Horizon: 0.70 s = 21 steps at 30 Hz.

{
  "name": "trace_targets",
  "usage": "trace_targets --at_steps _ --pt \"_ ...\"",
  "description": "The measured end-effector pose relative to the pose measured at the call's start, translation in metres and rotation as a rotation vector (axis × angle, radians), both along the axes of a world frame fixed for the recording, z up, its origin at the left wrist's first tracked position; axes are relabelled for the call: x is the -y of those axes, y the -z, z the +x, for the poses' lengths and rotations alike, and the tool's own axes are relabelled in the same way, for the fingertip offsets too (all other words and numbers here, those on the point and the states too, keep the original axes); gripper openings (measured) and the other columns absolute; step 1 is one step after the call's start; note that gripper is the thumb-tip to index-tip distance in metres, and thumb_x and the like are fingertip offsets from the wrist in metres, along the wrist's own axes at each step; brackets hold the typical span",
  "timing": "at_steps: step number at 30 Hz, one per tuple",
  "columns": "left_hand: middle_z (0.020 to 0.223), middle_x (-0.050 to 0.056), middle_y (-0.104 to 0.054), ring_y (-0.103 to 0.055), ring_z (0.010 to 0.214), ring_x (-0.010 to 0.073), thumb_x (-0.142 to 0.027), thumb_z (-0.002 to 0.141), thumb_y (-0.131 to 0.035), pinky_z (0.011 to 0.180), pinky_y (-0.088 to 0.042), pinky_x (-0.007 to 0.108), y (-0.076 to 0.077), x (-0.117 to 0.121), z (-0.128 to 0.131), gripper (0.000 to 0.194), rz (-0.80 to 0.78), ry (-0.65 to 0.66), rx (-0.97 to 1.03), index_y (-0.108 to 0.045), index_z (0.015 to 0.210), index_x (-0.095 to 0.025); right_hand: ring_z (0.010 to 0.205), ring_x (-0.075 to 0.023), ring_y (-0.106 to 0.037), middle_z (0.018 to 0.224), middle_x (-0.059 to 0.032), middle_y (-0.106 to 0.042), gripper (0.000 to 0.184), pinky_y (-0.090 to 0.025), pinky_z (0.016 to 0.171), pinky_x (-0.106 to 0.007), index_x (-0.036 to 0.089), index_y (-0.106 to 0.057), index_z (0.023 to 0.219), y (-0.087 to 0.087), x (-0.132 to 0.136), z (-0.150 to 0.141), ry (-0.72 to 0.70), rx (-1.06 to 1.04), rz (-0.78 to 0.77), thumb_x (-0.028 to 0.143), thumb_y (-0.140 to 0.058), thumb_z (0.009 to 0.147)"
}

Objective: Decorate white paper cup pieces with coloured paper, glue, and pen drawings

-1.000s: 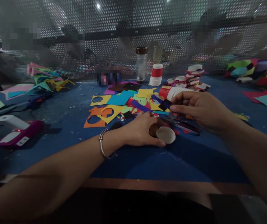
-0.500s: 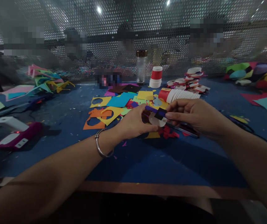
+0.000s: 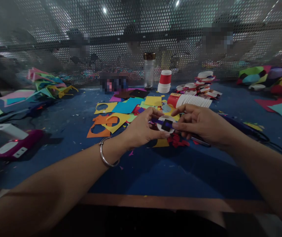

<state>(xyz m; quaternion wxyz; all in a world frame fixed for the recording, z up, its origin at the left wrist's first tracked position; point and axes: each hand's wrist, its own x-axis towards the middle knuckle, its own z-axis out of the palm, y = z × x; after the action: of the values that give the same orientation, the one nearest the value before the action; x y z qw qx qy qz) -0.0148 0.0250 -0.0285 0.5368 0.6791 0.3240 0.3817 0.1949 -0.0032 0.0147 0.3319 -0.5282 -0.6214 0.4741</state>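
My left hand (image 3: 141, 130) is raised a little above the blue table (image 3: 155, 168) and pinches a small white paper disc (image 3: 162, 119) by its edge. A small black paper square (image 3: 167, 125) lies against the disc's face. My right hand (image 3: 200, 124) meets the left one, its fingertips pinched on that black square. A silver bangle (image 3: 105, 154) circles my left wrist. Red paper scraps (image 3: 176, 140) lie on the table just under both hands.
Cut coloured paper sheets (image 3: 121, 110) are strewn beyond my hands. A lying sleeve of paper cups (image 3: 192, 100), an upright cup stack (image 3: 165, 80) and a clear bottle (image 3: 149, 69) stand farther back. A purple and white device (image 3: 12, 141) sits at left. A perforated metal screen (image 3: 131, 39) closes the back.
My left hand lifted the white disc off the table. My right hand brought the black square down and left onto the disc.
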Motion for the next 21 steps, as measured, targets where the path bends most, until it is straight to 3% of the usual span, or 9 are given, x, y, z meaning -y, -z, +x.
trace_targets --at_steps 12,21 --pt "0.109 0.006 -0.064 -0.065 0.093 0.0184 -0.025 0.059 -0.094 0.085 -0.053 0.037 -0.0024 0.0025 0.0013 0.062 -0.067 -0.013 0.035 -0.054 0.106 -0.018 0.046 -0.0118 -0.06 0.055 0.0056 -0.066 0.058 -0.045 0.043 -0.023 0.02 -0.057 0.108 0.003 0.0001 -0.0019 -0.032 0.047 -0.013 0.048 -0.088 0.068" --pt "0.101 0.002 -0.067 -0.063 0.091 0.0167 -0.019 0.057 -0.093 0.087 -0.049 0.036 -0.0069 0.0054 0.0026 0.066 -0.195 -0.007 0.116 -0.056 0.112 -0.019 0.046 -0.0115 -0.06 0.056 0.0055 -0.066 0.063 -0.043 0.042 -0.023 0.019 -0.058 0.11 0.0022 0.0027 -0.0016 -0.017 0.008 -0.016 0.047 -0.092 0.063"
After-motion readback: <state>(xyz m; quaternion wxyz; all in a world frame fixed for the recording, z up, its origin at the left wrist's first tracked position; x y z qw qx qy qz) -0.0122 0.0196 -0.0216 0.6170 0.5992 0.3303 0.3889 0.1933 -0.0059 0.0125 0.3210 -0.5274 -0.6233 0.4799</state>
